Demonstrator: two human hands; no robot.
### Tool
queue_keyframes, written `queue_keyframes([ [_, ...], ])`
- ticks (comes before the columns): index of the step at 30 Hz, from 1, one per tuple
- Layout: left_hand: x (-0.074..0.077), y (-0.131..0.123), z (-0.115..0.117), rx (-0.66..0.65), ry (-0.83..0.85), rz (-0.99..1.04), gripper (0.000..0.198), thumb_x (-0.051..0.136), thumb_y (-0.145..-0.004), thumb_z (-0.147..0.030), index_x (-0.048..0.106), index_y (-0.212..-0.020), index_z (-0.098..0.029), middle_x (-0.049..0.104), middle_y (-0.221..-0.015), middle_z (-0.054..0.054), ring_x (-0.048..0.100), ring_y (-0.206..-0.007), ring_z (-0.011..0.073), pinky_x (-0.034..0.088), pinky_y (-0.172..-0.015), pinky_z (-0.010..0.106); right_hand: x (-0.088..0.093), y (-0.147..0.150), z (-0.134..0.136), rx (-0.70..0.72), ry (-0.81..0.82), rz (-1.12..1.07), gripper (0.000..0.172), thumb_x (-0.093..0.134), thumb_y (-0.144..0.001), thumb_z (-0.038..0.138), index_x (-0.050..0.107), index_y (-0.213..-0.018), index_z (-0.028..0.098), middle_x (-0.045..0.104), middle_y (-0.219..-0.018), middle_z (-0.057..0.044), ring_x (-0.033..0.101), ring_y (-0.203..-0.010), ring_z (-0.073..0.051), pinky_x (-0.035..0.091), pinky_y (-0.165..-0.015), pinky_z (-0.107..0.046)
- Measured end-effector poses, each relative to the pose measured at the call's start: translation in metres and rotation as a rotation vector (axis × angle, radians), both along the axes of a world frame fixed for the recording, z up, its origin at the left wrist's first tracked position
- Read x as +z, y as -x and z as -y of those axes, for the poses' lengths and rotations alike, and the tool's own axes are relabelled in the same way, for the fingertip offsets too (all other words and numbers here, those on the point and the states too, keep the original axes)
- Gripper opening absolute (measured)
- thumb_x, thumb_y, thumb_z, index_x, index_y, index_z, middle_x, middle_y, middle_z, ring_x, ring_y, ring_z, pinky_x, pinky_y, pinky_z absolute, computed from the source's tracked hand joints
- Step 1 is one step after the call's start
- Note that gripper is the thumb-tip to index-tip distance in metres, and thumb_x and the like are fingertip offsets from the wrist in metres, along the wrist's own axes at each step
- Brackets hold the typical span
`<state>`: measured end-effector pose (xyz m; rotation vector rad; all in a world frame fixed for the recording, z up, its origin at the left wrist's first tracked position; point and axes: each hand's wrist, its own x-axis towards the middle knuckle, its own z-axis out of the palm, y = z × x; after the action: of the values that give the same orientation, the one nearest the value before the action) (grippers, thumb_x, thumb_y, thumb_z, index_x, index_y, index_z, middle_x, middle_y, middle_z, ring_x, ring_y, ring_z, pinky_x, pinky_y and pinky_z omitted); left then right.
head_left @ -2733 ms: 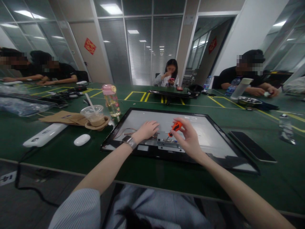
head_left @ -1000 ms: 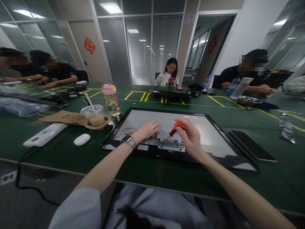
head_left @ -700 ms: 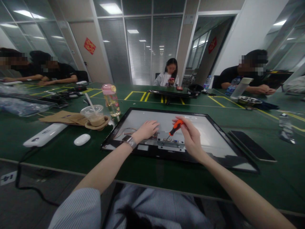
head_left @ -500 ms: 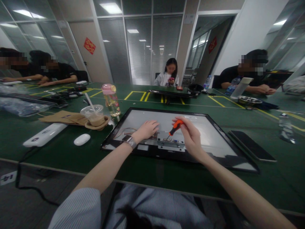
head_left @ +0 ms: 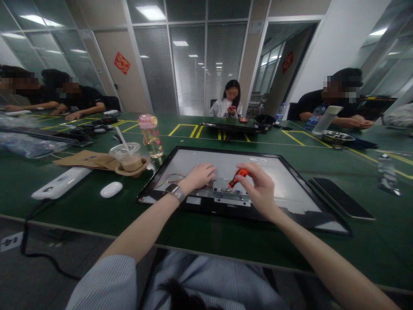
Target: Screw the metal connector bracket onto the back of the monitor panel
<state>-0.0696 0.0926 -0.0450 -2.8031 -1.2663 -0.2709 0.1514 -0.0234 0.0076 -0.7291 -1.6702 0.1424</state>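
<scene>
My right hand [head_left: 261, 185] is closed around the orange and black handle of a screwdriver [head_left: 238, 177]. The tool is tilted, its thin shaft pointing down and left to the metal bracket [head_left: 230, 201] at the panel's near edge. Whether the tip touches a screw is too small to tell. Beneath both hands lies a display panel [head_left: 287, 185], its grey-white back up and its frame black. My left hand [head_left: 200, 175] rests on it, fingers stretched out, left of the bracket. Thin wires [head_left: 171, 177] run beside that hand, partly hidden by it.
Left of the panel are a white mouse [head_left: 111, 189], an iced drink cup [head_left: 127, 155], a pink-lidded bottle [head_left: 150, 135] and a white power strip [head_left: 61, 183]. A black phone-like slab [head_left: 342, 197] lies to the right. Several people sit around the green table [head_left: 206, 241].
My right hand's fingers have shifted around the handle, and the screwdriver's handle has turned and lowered slightly. My left hand has stayed in place.
</scene>
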Motion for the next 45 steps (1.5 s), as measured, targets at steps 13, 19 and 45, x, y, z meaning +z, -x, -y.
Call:
queue_keyframes([
  [13,0.0027,0.0012,0.0004,0.015,0.048,0.034,0.044,0.038,-0.113,-0.033,0.053,-0.152,-0.017,0.055,-0.159,0.016,0.049,-0.151,0.0293,0.041,-0.124,0.049,-0.0071,0.0001,-0.0044,0.114,0.098,-0.033,0.029,0.045,-0.111,0.028,0.059,-0.136,0.027,0.075,-0.114,-0.008,0.076,-0.093,-0.021,0.065,-0.083,-0.04],
  [19,0.0,0.0022,-0.0011,-0.004,0.019,0.029,0.043,0.038,-0.113,-0.034,0.054,-0.15,-0.019,0.056,-0.158,0.015,0.05,-0.15,0.0275,0.042,-0.122,0.046,-0.0058,-0.0008,-0.0051,0.125,0.131,-0.029,0.029,0.047,-0.109,0.031,0.061,-0.135,0.027,0.076,-0.113,-0.009,0.076,-0.095,-0.022,0.065,-0.085,-0.042],
  [45,-0.0019,0.0012,-0.0026,0.0,-0.005,-0.03,0.045,0.037,-0.114,-0.032,0.053,-0.152,-0.015,0.055,-0.159,0.016,0.048,-0.152,0.028,0.04,-0.124,0.046,0.0001,0.0036,0.0029,-0.017,-0.122,0.107,0.023,0.06,-0.102,0.022,0.072,-0.121,0.027,0.075,-0.096,-0.005,0.071,-0.084,-0.023,0.059,-0.076,-0.038],
])
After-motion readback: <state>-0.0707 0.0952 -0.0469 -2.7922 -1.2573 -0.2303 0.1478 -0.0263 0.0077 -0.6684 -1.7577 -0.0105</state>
